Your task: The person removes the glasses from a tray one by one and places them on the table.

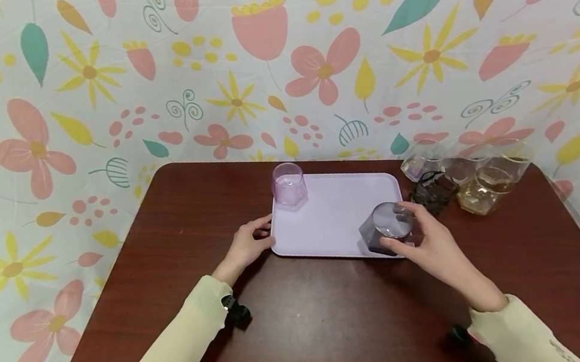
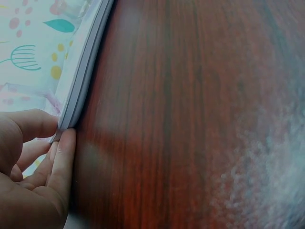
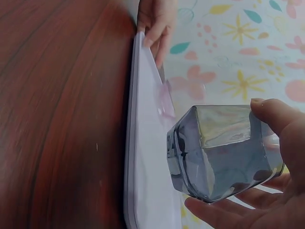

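A light purple tray (image 1: 337, 211) lies on the table. At its left edge my left hand (image 1: 248, 245) pinches the rim; the left wrist view shows the thumb and fingers of that hand (image 2: 38, 167) on either side of the tray's edge (image 2: 81, 81). My right hand (image 1: 434, 245) grips a grey faceted glass (image 1: 393, 221) over the tray's front right corner. In the right wrist view the grey glass (image 3: 224, 152) is tilted between thumb and fingers, its base toward the tray (image 3: 147, 143). A pink glass (image 1: 289, 187) stands upright on the tray's back left corner.
To the right of the tray stand several more glasses: an amber one (image 1: 487, 190), a dark patterned one (image 1: 434, 192) and clear ones (image 1: 423, 160) behind. The dark wooden table (image 1: 297, 325) ends at a flower-patterned cloth (image 1: 235, 91) at the back.
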Action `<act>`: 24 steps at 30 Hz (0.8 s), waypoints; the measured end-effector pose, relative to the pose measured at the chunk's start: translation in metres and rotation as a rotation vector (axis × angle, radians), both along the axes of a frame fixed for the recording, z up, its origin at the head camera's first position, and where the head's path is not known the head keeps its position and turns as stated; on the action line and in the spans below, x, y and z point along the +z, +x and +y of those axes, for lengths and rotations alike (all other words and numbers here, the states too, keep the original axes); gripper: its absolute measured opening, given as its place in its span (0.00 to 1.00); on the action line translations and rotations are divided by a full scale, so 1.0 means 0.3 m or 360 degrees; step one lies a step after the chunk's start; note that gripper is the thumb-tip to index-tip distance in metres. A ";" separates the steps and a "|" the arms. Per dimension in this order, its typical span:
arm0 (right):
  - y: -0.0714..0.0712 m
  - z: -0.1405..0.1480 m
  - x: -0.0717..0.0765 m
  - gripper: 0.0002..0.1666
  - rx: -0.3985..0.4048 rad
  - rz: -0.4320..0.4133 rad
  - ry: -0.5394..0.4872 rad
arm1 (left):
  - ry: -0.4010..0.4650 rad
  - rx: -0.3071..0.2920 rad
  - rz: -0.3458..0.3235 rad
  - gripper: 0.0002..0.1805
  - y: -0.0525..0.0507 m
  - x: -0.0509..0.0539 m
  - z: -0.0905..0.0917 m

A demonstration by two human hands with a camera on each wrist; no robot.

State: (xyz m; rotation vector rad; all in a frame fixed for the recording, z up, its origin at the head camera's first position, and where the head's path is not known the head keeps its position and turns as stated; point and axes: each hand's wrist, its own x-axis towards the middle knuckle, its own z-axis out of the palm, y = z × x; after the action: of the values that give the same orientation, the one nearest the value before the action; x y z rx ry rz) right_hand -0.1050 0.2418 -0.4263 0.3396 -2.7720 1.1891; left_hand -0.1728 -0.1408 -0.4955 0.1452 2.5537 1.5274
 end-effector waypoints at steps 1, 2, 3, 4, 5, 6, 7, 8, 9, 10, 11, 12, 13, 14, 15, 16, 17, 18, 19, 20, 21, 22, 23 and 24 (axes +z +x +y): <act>0.008 0.015 0.004 0.45 -0.0014 0.0018 0.0021 | -0.0004 0.0003 0.0000 0.33 0.001 0.000 -0.001; 0.015 0.031 0.009 0.45 -0.0028 0.0036 0.0034 | -0.0004 0.0002 0.0000 0.33 0.001 0.000 -0.002; 0.023 0.046 0.014 0.46 -0.0045 0.0057 0.0047 | -0.0007 0.0001 0.0001 0.33 0.001 0.000 -0.002; 0.030 0.062 0.020 0.46 -0.0067 0.0067 0.0071 | -0.0007 -0.0002 0.0003 0.33 0.001 0.000 -0.002; 0.038 0.077 0.026 0.46 -0.0091 0.0070 0.0089 | -0.0011 -0.0003 0.0007 0.33 0.001 -0.001 -0.001; 0.044 0.093 0.031 0.46 -0.0114 0.0068 0.0096 | -0.0013 -0.0004 0.0009 0.33 0.000 -0.002 -0.001; 0.051 0.109 0.036 0.46 -0.0133 0.0061 0.0099 | -0.0015 -0.0006 0.0015 0.33 -0.001 -0.003 -0.001; 0.058 0.124 0.040 0.46 -0.0154 0.0055 0.0103 | -0.0015 -0.0007 0.0017 0.33 -0.001 -0.003 0.000; 0.064 0.138 0.044 0.46 -0.0169 0.0061 0.0094 | -0.0018 -0.0006 0.0018 0.33 -0.001 -0.005 -0.001; 0.071 0.152 0.047 0.46 -0.0189 0.0064 0.0089 | -0.0018 -0.0005 0.0019 0.33 -0.001 -0.005 -0.001; 0.077 0.166 0.047 0.45 -0.0211 0.0080 0.0079 | -0.0022 -0.0003 0.0019 0.33 -0.002 -0.007 -0.002; 0.082 0.180 0.048 0.45 -0.0233 0.0093 0.0061 | -0.0024 -0.0001 0.0017 0.33 -0.002 -0.007 -0.001; 0.089 0.195 0.048 0.44 -0.0259 0.0110 0.0056 | -0.0025 -0.0002 0.0016 0.33 -0.002 -0.006 0.000; 0.094 0.211 0.048 0.43 -0.0285 0.0124 0.0047 | -0.0025 -0.0007 0.0013 0.33 -0.003 -0.005 0.001; 0.099 0.229 0.049 0.43 -0.0315 0.0137 0.0040 | -0.0025 -0.0013 0.0012 0.33 -0.004 -0.004 0.003; 0.103 0.248 0.052 0.42 -0.0344 0.0131 0.0042 | -0.0025 -0.0020 0.0015 0.34 -0.005 -0.002 0.005; 0.106 0.267 0.053 0.42 -0.0371 0.0128 0.0039 | -0.0026 -0.0026 0.0015 0.34 -0.006 -0.002 0.007; 0.109 0.286 0.057 0.42 -0.0396 0.0116 0.0034 | -0.0025 -0.0031 0.0015 0.34 -0.006 0.001 0.008; 0.112 0.305 0.061 0.42 -0.0415 0.0106 0.0037 | -0.0029 -0.0034 0.0019 0.34 -0.007 0.001 0.007; 0.114 0.321 0.065 0.42 -0.0428 0.0105 0.0027 | -0.0034 -0.0034 0.0023 0.33 -0.007 0.000 0.006; 0.115 0.337 0.069 0.42 -0.0437 0.0109 0.0018 | -0.0039 -0.0033 0.0028 0.33 -0.008 -0.001 0.004; 0.115 0.351 0.073 0.42 -0.0435 0.0117 -0.0011 | -0.0043 -0.0029 0.0031 0.33 -0.008 0.000 0.002; 0.115 0.365 0.076 0.42 -0.0439 0.0131 -0.0033 | -0.0045 -0.0026 0.0032 0.33 -0.008 0.001 0.001; 0.115 0.378 0.079 0.42 -0.0442 0.0147 -0.0063 | -0.0048 -0.0024 0.0032 0.33 -0.007 0.003 -0.001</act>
State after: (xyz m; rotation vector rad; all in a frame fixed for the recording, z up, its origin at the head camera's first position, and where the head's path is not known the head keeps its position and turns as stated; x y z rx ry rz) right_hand -0.0703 0.3552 -0.4027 0.0040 -2.6056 1.1270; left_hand -0.1750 -0.1411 -0.4946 0.1763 2.5835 1.4892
